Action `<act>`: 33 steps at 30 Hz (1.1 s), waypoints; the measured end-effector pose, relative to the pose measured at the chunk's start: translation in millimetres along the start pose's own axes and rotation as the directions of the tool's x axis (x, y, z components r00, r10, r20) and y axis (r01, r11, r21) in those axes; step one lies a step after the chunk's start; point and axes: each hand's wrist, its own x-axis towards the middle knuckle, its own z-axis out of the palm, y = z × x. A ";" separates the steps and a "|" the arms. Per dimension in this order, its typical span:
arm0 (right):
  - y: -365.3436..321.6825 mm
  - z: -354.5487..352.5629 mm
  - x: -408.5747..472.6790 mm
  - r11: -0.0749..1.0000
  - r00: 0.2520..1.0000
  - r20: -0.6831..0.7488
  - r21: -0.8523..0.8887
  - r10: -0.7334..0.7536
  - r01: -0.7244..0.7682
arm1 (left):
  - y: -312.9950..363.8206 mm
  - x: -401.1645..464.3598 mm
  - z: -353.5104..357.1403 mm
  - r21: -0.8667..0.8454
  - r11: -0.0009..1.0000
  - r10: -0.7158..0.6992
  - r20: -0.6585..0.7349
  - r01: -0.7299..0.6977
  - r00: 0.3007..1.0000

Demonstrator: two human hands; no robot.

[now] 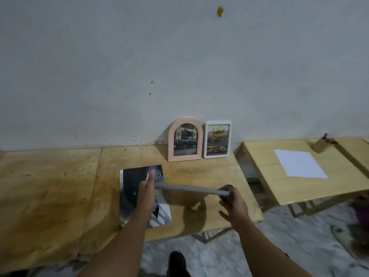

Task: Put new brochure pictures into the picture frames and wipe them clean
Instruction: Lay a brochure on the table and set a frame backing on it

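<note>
A thin grey flat piece [189, 189], seen edge-on so I cannot tell if it is a frame, hangs level above the wooden table [60, 186]. My left hand [148, 188] holds its left end and my right hand [232, 204] grips its right end. Under my left hand a dark brochure [132, 188] lies flat on the table. Against the wall stand a pink arched frame [185, 139] and, touching its right side, a white rectangular frame [217, 139]. Each shows a picture of a truck.
A second, lighter table [259, 176] stands to the right across a narrow gap. On it lie a white sheet of paper [299, 163] and a wooden pen holder [320, 145]. My dark shoe [176, 262] shows on the speckled floor below.
</note>
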 end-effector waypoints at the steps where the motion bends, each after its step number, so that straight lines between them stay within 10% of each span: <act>1: 3.7 -9.7 2.3 1.000 0.999 0.030 0.017 0.012 -0.013 | -6.1 -0.6 4.0 -0.025 1.000 -0.017 0.014 0.017 1.000; 9: 6.1 -31.3 32.7 0.995 0.964 0.252 0.023 0.088 -0.097 | -53.8 31.1 10.7 -0.086 0.982 -0.160 0.077 0.166 0.984; 19: -4.3 -23.8 106.0 0.944 0.929 0.305 -0.308 0.211 -0.113 | -70.6 47.2 44.0 0.243 0.961 -0.115 -0.087 0.133 0.990; 33: 1.7 -47.0 155.6 0.638 0.909 0.417 -0.696 -0.015 0.330 | -95.4 62.2 92.7 0.296 0.931 -0.163 -0.192 0.215 0.968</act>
